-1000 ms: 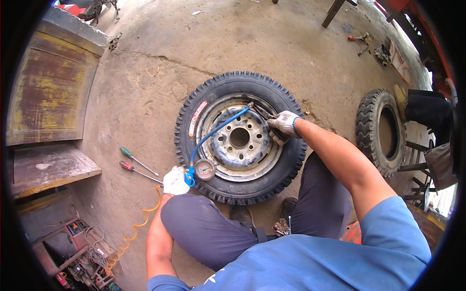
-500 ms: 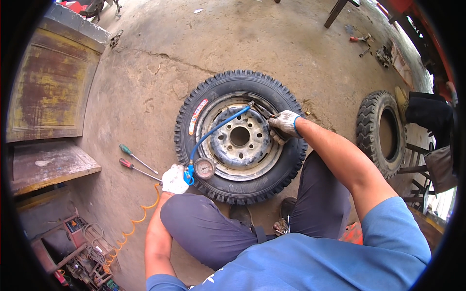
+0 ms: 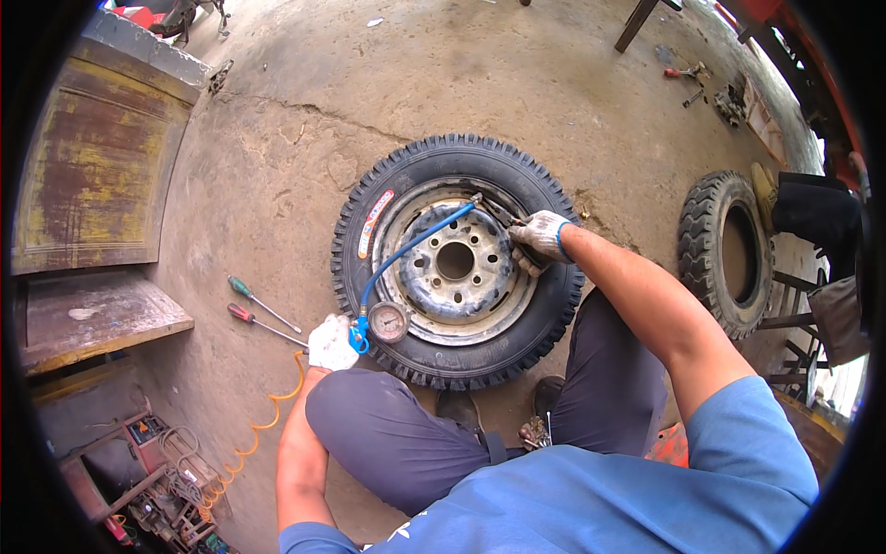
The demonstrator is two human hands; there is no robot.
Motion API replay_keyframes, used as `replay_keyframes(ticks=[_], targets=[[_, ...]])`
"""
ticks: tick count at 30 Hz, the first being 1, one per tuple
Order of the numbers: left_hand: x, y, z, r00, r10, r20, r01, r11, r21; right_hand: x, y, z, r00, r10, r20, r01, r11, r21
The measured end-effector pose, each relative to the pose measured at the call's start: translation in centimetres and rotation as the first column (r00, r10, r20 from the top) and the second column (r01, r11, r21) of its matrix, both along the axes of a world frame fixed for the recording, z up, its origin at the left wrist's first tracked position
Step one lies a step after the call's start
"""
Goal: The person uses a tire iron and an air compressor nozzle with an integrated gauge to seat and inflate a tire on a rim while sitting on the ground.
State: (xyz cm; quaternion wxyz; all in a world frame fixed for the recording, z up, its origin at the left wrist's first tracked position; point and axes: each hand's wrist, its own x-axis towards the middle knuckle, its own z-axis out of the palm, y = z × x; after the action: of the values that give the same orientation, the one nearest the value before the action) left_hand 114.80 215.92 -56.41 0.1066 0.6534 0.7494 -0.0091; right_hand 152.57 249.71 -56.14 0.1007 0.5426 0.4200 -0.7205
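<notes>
A mounted tyre [image 3: 365, 189] with a worn grey steel rim [image 3: 503, 314] lies flat on the floor before my knees. My gloved left hand [image 3: 332, 343] is closed around the blue tyre inflator [image 3: 359, 334], whose round pressure gauge [image 3: 389, 322] rests over the tyre's near left side. From the inflator a blue hose [image 3: 415, 245] crosses the rim to a metal fitting [image 3: 476, 198] near the rim's far edge. In my gloved right hand [image 3: 542, 235], closed at the rim's right side, is a dark plier-like tool [image 3: 499, 213] reaching toward that fitting; its jaws are hard to make out.
Two screwdrivers [image 3: 263, 305] lie left of the tyre. A coiled orange air hose [image 3: 251, 429] trails to a tool rack [image 3: 152, 480]. A wooden cabinet [image 3: 101, 166] stands at the left. Another tyre [image 3: 697, 249] and a person's leg [image 3: 812, 217] are at the right.
</notes>
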Motion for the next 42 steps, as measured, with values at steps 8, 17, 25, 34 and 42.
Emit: replay_keyframes(ticks=[8, 17, 25, 34, 42], targets=[[0.4, 0.7, 0.9, 1.0, -0.01, 0.011, 0.01, 1.0, -0.003, 0.2, 0.2, -0.2, 0.999, -0.027, -0.023, 0.026, 0.998, -0.049], [0.1, 0.3, 0.6, 1.0, -0.006, 0.012, 0.007, 0.999, -0.053, -0.2, -0.2, 1.1, 0.997, -0.075, -0.011, 0.074, 0.996, -0.043], [0.1, 0.2, 0.6, 1.0, 0.003, -0.003, -0.003, 0.999, -0.054, -0.2, -0.2, 1.4, 0.998, -0.059, -0.011, 0.059, 0.998, -0.039], [0.3, 0.4, 1.0, 1.0, 0.0, -0.005, 0.0, 0.998, -0.061, -0.4, -0.4, 1.5, 0.997, -0.074, -0.004, 0.074, 0.997, -0.036], [0.4, 0.6, 1.2, 1.0, 0.011, -0.015, -0.013, 0.994, -0.109, -0.3, -0.4, 1.2, 0.998, -0.055, 0.004, 0.055, 0.998, -0.032]])
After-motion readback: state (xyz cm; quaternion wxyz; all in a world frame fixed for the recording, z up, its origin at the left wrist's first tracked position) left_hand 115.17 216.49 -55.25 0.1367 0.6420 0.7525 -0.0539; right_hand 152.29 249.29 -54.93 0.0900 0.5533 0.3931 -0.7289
